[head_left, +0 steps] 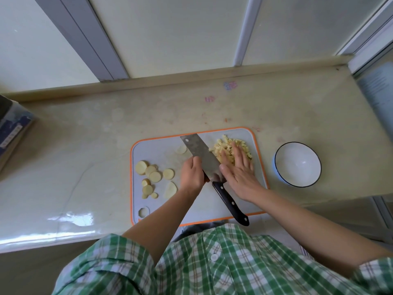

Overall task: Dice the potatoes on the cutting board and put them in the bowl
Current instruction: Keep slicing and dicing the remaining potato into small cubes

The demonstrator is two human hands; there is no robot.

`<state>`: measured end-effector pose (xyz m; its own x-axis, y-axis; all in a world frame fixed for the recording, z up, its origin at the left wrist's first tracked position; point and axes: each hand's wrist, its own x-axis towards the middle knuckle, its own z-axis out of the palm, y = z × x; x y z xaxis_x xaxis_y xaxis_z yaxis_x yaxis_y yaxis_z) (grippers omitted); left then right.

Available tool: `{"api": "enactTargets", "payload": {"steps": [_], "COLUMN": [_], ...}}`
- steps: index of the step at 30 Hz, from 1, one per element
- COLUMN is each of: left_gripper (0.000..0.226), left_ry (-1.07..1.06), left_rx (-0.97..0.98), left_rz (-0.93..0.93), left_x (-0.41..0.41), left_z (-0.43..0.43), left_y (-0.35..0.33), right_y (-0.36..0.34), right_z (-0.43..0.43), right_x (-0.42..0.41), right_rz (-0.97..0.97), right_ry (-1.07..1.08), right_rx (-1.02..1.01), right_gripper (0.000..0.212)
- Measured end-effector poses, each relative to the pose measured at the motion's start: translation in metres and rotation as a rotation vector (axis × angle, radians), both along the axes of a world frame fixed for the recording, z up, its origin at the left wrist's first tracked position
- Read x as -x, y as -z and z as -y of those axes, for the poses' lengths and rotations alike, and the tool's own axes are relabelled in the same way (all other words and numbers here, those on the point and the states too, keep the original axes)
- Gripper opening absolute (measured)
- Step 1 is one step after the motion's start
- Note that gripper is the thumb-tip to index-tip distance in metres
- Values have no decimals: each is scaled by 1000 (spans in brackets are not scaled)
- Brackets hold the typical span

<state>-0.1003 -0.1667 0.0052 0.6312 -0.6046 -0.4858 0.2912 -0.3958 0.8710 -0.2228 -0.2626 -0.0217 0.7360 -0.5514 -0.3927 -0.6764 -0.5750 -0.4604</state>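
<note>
A grey cutting board (157,207) with an orange rim lies on the counter. Several round potato slices (154,176) sit on its left part. A pile of diced potato (223,145) lies at its far right. A cleaver (201,154) rests slanted across the board, its black handle (230,204) free. My left hand (192,174) grips the blade's back edge near the handle. My right hand (238,169) lies flat with straight fingers on the diced pile, beside the blade. An empty white bowl (286,159) with a dark rim stands right of the board.
A blue and white box (12,133) stands at the counter's left end. The counter meets a raised ledge (170,81) and wall panels behind. Its front edge (49,239) runs close to my checked shirt. A panel (380,94) bounds the right end.
</note>
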Motion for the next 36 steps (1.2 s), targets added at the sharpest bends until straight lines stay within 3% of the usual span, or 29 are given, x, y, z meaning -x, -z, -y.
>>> {"api": "enactTargets", "payload": {"steps": [2, 6, 10, 16, 20, 25, 28, 30, 32, 36], "left_gripper": [32, 36, 34, 41, 34, 29, 28, 26, 26, 30], "left_ry": [-16, -45, -57, 19, -63, -119, -134, -125, -108, -85], "left_rx": [-21, -14, -57, -13, -31, -63, -72, -103, -144, -164], "left_rz": [20, 5, 13, 55, 17, 63, 68, 128, 174, 223], "left_x": [-3, -9, -12, -9, -13, -23, -22, -22, -22, -20], "left_z": [1, 0, -4, -3, -3, -8, -7, -8, -8, -5], "left_y": [4, 4, 8, 3, 4, 7, 4, 2, 0, -11], "right_y": [-1, -6, -3, -14, -8, -15, -17, -25, -36, -38], "right_z": [3, -10, -5, -5, 2, -7, -10, -9, -15, -35], "right_x": [0, -1, -2, -24, -28, -23, -22, -21, -19, -18], "right_rz": [48, 207, 138, 256, 103, 213, 151, 189, 225, 107], "right_ry": [-8, -201, -57, -249, -97, -283, -147, -61, -115, -235], "right_rx": [-2, -83, -92, -79, -27, -36, 12, 97, 128, 61], "right_gripper": [78, 70, 88, 66, 81, 82, 91, 86, 79, 74]}}
